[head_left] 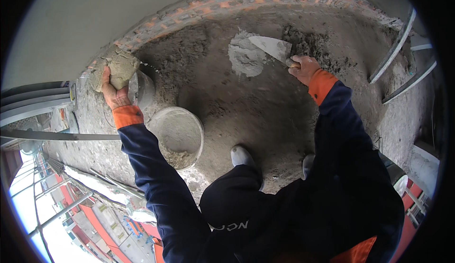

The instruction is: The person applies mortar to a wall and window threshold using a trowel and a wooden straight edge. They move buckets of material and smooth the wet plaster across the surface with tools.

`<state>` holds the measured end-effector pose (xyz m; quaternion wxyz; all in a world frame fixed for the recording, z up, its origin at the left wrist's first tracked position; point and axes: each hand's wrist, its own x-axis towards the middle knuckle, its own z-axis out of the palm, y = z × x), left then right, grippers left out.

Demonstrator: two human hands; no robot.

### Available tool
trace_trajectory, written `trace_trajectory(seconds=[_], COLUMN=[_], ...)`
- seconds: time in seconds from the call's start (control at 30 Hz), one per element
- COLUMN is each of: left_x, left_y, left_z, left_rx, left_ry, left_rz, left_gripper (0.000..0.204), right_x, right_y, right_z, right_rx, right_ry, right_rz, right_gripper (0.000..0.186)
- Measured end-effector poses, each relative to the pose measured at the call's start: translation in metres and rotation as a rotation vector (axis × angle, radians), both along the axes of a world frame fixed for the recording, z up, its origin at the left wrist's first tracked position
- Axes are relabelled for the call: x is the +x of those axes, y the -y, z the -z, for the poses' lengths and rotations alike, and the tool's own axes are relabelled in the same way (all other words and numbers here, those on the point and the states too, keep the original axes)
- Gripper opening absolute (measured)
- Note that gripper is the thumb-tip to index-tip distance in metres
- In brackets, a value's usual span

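My right hand (304, 70) is closed round the short handle of a pointed trowel (277, 48). Its pale metal blade points left and lies over the edge of a patch of wet grey mortar (245, 57) on the ground. Out to the left, my left hand (113, 91) grips a rough grey-beige lump of mortar (124, 70), with the thumb across its near side. Whether a board lies under the lump, I cannot tell. Just beyond that wrist stands a pale bucket (146, 90), partly hidden.
A round bucket of mortar (201, 137) stands left of my feet. A curved low brick course (227, 2) runs along the wall's base ahead. Metal bars (395, 50) stick out at the right; another bar (61, 135) crosses at left, near an open edge with scaffold tubes (61, 214).
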<state>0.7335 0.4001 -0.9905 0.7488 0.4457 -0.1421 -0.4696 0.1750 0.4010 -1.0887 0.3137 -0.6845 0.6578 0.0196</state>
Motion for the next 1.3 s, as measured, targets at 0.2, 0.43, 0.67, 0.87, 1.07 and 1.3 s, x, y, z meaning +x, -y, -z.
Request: trace_trajectory(seconds=[0.2,0.43,0.67,0.87,1.07,1.3], left_x=[-0.152,-0.255,-0.300,-0.302,-0.291,-0.261], left_y=[0.052,0.086,0.074,0.071,0.063,0.061], left_z=[-0.009,-0.041,-0.025,0.001,0.018,0.040], left_rx=[0.012,0.108,0.107,0.055,0.041,0.090], left_ry=[-0.078,0.123,0.301,0.272,0.188,-0.119], left_rz=[0.247,0.343,0.251,0.311,0.319,0.346], left_gripper=[0.031,0.029,0.041,0.047,0.043,0.046], right_x=[-0.010,-0.019,-0.036,-0.051,-0.009,0.052], right_y=[0.002,0.023,0.025,0.028,0.057,0.047], right_z=[0.006,0.050,0.066,0.071,0.088,0.130], right_rx=[0.034,0.101,0.159,0.086,0.010,0.042], right_ry=[0.191,0.386,0.548,0.418,0.089,0.022], right_rz=[0.150,0.267,0.411,0.420,0.160,0.206], right_gripper=[0.062,0.062,0.062,0.063,0.057,0.060])
